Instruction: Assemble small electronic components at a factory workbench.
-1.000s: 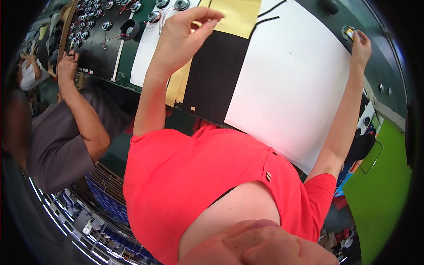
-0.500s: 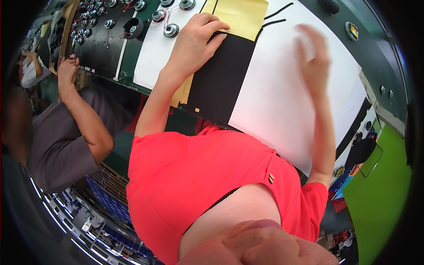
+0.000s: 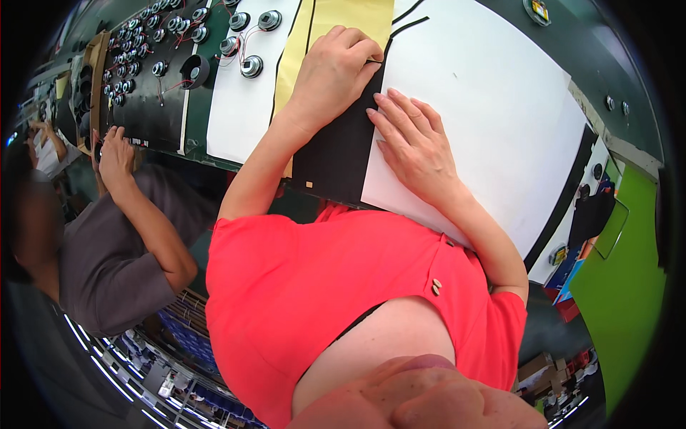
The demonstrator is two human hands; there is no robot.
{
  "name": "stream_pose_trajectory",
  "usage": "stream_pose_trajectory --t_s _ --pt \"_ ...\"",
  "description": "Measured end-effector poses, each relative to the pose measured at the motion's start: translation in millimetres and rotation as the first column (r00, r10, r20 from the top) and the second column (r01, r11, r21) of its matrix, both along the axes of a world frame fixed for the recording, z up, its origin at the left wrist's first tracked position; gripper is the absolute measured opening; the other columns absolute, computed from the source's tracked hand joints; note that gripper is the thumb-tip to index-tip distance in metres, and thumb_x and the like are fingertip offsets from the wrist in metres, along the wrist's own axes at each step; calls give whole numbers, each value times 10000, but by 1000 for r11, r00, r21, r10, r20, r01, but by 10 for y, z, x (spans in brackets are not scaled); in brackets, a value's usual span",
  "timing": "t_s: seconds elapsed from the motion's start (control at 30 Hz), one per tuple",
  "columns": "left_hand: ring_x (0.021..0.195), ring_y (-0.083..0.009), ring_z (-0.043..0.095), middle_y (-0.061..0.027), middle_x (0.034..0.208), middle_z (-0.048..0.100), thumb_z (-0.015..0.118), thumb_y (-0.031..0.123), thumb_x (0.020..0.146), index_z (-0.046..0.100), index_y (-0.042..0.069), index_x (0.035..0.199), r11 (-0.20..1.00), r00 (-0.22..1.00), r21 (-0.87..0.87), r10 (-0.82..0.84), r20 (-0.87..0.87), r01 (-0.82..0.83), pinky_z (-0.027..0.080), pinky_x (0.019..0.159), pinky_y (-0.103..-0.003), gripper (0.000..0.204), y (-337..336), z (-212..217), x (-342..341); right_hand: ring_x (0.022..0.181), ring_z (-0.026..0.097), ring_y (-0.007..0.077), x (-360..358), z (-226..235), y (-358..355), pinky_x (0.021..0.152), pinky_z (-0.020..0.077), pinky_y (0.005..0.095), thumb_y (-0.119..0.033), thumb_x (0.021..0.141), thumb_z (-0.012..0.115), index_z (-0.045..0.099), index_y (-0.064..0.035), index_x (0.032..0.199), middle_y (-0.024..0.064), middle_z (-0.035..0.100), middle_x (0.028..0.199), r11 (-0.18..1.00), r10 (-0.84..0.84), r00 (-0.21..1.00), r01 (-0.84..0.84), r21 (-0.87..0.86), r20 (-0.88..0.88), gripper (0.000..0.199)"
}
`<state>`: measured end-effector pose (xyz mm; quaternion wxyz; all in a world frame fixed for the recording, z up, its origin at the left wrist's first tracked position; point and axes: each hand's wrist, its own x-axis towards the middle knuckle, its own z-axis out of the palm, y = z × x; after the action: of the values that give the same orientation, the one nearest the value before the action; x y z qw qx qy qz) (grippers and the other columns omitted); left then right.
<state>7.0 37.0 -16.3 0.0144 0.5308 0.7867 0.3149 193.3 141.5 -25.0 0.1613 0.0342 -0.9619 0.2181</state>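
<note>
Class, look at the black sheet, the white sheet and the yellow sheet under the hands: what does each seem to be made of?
Black sheet: likely matte foam or felt; dull, no glare.
White sheet: probably paper or thin card; flat, smooth, faint sheen.
Yellow sheet: perhaps backing paper; flat, matte tan-yellow.
Left hand pinches the black edge; right hand presses flat across the seam.

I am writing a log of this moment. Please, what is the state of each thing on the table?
Left hand: pinching the black sheet's top edge.
Right hand: flat, fingers spread over the sheet seam.
Black sheet: lying flat.
White sheet: lying flat.
Yellow sheet: partly covered.
Small round parts: set out on the table.
</note>
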Motion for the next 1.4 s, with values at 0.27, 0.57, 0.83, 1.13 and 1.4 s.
stream_pose_trajectory --t_s 0.27,0.57,0.83,1.13,1.4 --pt "941 -253 656 -89 945 679 701 37 870 668 3 939 996 989 -91 30 146 -17 528 839 -343 84 2 36 -59 1348 516 270 18 -14 32 1113 382 441 -90 881 685 660 -14 1215 118 615 1350 1000 5 1000 -5 -18 -24 343" --pt "857 -203 704 -106 979 721 698 76 916 684 -26 999 995 832 -35 98 545 -94 562 840 -311 132 -63 16 -149 1344 518 269 32 -40 47 1112 387 441 -94 879 684 663 -16 1210 127 612 1353 1000 0 999 -2 -29 -47 340" --pt "903 -157 657 -66 1006 675 706 28 905 678 -26 1019 996 944 -83 2 329 26 534 828 -287 130 18 116 -81 1339 519 268 63 -54 50 1116 380 437 -111 897 657 672 -30 1202 131 613 1356 1000 -16 998 15 -16 -54 316" --pt "781 -82 623 -18 887 691 688 86 948 689 -7 986 977 837 -196 180 516 -89 497 742 -224 100 150 86 -170 1364 499 245 82 -102 56 1125 369 423 -131 877 695 662 -53 1243 100 608 1368 1000 -21 998 21 7 -63 375" --pt "859 -63 632 -11 944 718 700 144 955 727 -10 1059 997 790 -44 -22 613 62 494 781 -221 188 737 264 -85 1320 516 267 106 -37 107 1099 395 420 -91 869 675 671 -13 1188 120 607 1320 997 -17 994 9 -77 -106 328"
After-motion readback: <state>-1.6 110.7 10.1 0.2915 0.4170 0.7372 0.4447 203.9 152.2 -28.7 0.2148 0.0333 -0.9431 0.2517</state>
